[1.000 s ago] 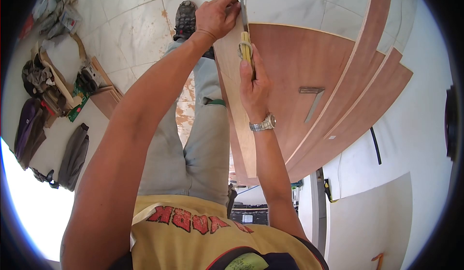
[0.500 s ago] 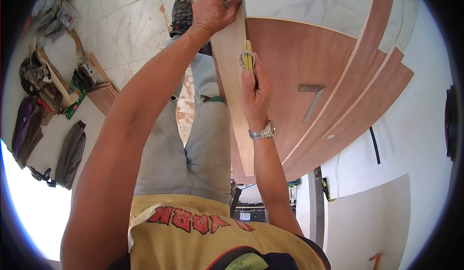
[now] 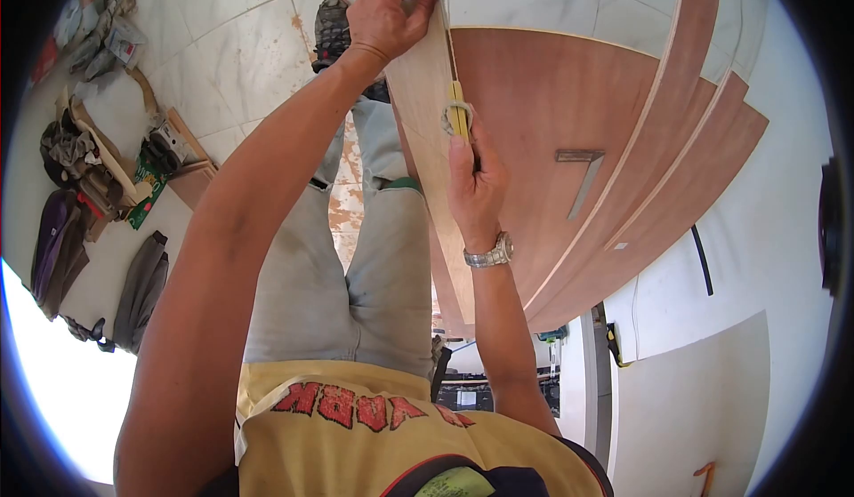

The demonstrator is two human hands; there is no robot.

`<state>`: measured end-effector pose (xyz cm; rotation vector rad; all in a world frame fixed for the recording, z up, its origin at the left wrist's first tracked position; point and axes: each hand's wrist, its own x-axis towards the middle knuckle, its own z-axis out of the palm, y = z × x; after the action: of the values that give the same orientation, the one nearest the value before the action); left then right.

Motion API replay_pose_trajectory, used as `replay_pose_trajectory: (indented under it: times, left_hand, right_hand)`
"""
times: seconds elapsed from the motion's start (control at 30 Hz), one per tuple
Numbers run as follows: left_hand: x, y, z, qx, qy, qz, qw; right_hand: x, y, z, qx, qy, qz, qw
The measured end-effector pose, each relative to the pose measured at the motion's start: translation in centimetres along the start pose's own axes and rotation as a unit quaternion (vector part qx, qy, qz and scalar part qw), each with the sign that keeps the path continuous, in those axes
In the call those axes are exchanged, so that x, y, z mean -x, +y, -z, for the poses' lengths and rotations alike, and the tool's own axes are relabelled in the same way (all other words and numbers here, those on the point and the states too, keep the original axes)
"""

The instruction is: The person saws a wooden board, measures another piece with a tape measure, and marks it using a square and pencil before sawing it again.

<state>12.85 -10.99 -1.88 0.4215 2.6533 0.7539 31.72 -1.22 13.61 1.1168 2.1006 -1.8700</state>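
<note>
My right hand (image 3: 478,181), with a metal-banded watch at its wrist, is wrapped round the yellow handle of a handsaw (image 3: 458,106). A pale cord loops around that handle. The thin blade is seen edge-on, running forward along the right edge of a light wooden plank (image 3: 422,79). At the plank's far end my left hand (image 3: 391,19) has its fingers curled onto the wood, with the thumb beside the blade. The plank lies over a large reddish-brown plywood sheet (image 3: 525,115). The teeth and any cut are not visible.
A small try square (image 3: 583,172) lies on the plywood, left of several long wooden strips (image 3: 663,97). Bags, cloths and offcuts (image 3: 89,168) are heaped on the left floor. My shoe (image 3: 333,30) stands left of the plank. An orange hook-shaped thing (image 3: 704,477) is at the lower right.
My right hand and the saw handle have come slightly back toward my body. My left hand stays at the plank's far end. The view has shifted a little.
</note>
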Motion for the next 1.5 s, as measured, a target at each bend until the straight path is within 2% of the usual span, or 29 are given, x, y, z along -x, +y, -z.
replay_pose_trajectory:
  times: [0.17, 0.27, 0.37, 0.47, 0.6, 0.73, 0.87, 0.97, 1.07, 1.2, 1.3, 1.4, 1.5]
  left_hand:
    - [0.0, 0.2, 0.4, 0.002, -0.003, 0.000, 1.000]
    - [0.0, 0.2, 0.4, 0.010, -0.005, 0.003, 1.000]
    - [0.0, 0.3, 0.3, 0.011, 0.000, 0.003, 1.000]
    - [0.0, -0.1, -0.2, 0.048, 0.040, -0.017, 0.998]
    - [-0.1, -0.2, 0.0, 0.018, 0.006, 0.003, 1.000]
    - [-0.1, -0.1, -0.2, 0.011, 0.019, -0.013, 1.000]
    - [0.0, 0.3, 0.2, 0.038, 0.020, -0.007, 0.999]
    - [-0.1, 0.9, 1.2, 0.018, -0.034, 0.035, 0.999]
    - [-0.2, 0.6, 1.0, 0.092, -0.030, 0.061, 0.993]
    - [-1.2, 1.3, 2.2, 0.058, -0.111, 0.095, 0.987]
    - [-2.5, 0.4, 3.3, 0.051, -0.167, 0.007, 0.985]
    - [-2.7, 0.0, 3.2, 0.113, -0.183, 0.005, 0.977]
    - [-2.7, -0.6, 2.8, 0.109, -0.184, 0.008, 0.977]
  right_hand:
    - [-3.2, -0.8, -0.6, -0.004, -0.039, -0.062, 0.997]
    - [-0.5, 0.7, -0.5, 0.029, 0.012, 0.013, 0.999]
    - [0.4, -0.2, 0.4, 0.024, 0.008, 0.001, 1.000]
    - [-2.9, -1.2, -0.3, -0.001, -0.030, -0.103, 0.994]
    - [-2.3, -0.7, -0.8, 0.002, -0.016, -0.053, 0.998]
    - [-0.5, -1.5, 0.1, 0.021, -0.007, -0.064, 0.998]
    - [-3.9, -2.9, -0.3, 0.032, -0.043, -0.112, 0.992]
    - [-3.9, -2.1, -1.0, 0.076, -0.023, -0.024, 0.997]
    - [-3.6, -2.9, -1.4, 0.082, -0.027, 0.011, 0.996]
    - [-4.1, -5.4, -1.4, 0.087, -0.068, -0.083, 0.990]
    - [-4.7, -6.2, -1.5, 0.094, -0.058, -0.101, 0.989]
    - [-5.2, -7.5, -2.0, 0.102, -0.054, -0.112, 0.987]
    - [-5.3, -8.8, -2.3, 0.098, -0.050, -0.144, 0.983]
